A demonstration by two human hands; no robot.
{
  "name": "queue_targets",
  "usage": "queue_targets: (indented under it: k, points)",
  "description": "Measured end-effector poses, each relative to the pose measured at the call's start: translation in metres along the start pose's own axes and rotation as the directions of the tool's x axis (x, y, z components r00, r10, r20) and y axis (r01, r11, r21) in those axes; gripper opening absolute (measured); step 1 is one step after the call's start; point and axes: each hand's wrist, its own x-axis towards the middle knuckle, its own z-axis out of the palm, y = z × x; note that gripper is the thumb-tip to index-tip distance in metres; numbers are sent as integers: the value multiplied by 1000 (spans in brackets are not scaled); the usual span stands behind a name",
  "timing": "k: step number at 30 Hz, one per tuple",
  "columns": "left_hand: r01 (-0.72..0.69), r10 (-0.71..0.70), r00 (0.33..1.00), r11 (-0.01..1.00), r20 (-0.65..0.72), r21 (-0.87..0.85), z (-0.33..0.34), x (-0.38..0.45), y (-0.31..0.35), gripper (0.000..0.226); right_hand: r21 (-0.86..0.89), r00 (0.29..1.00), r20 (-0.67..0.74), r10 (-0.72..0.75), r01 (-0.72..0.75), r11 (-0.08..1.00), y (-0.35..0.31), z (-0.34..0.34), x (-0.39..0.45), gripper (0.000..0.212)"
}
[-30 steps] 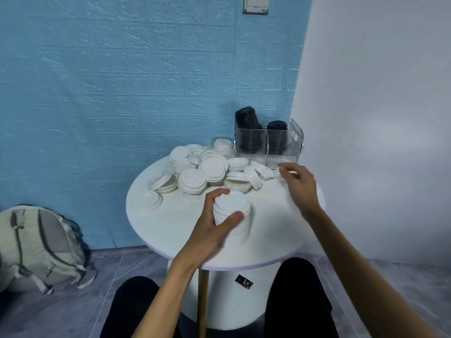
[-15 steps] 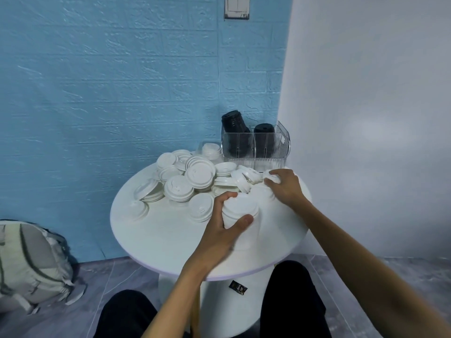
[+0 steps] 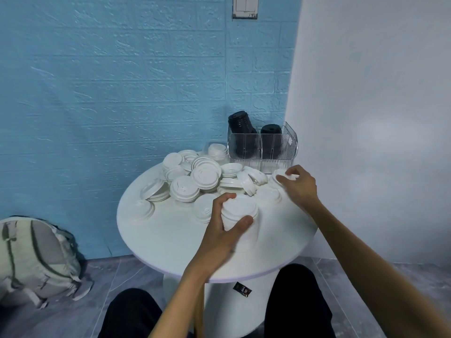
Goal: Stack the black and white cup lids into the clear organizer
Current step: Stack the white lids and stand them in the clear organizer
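A: From the head view, what do the hands have?

B: The left hand (image 3: 223,230) is wrapped around a stack of white lids (image 3: 240,217) standing on the round white desk (image 3: 170,240), fingers curled over the far side and thumb pressed on the near side. The right hand (image 3: 299,185) reaches toward the far right of the desk, and its curled fingers pinch a single white lid (image 3: 283,175) by the edge.

A: Where are the rest of the lids?

B: A loose pile of white lids (image 3: 202,178) covers the back half of the desk, some flat, some leaning on each other. One lies apart at the left edge of the pile, and a few sit just left of the stack the left hand holds.

A: And the organizer?

B: The clear organizer (image 3: 262,148) stands at the back right of the desk, against the corner where the blue wall (image 3: 109,81) meets the white wall (image 3: 378,118). Two stacks of black lids (image 3: 244,132) rise from its back compartments; the left one leans and stands taller than the right. The lid in the right hand is just in front of the organizer's low front wall. Whether they touch I cannot tell.

A: Anything else in view?

B: A pale backpack (image 3: 31,259) on the grey floor at left, a light switch plate (image 3: 244,7) high on the blue wall, and the person's dark trousers below the desk.
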Motion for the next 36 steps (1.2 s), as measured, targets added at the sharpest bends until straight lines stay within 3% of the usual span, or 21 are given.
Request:
queue_targets:
  k: [3, 7, 12, 16, 24, 36]
  points:
    - [4, -4, 1000, 1000, -17, -6, -1, -2, 0, 52, 110, 999, -20, -36, 38, 993, -14, -9, -18, 27]
    - [0, 0, 1000, 1000, -30, -11, -1, -5, 0, 56, 281, 985, 116, -124, 87, 956, -54, -15, -66, 21]
    - [-29, 25, 995, 999, -92, -42, -3, -6, -1, 75, 490, 859, 359, -365, 159, 857, -87, -9, -131, 26]
    - [-27, 21, 994, 998, -103, -56, -3, -8, -2, 83, 440, 797, 372, -475, 299, 847, -91, -1, -143, 24]
    - [-45, 41, 992, 999, -118, -30, -2, -9, 4, 72, 355, 764, 408, -501, 373, 857, -96, 1, -142, 17]
    - [17, -22, 998, 996, -60, -87, -4, -8, -2, 70, 323, 783, 386, -488, 381, 866, -97, 3, -150, 13]
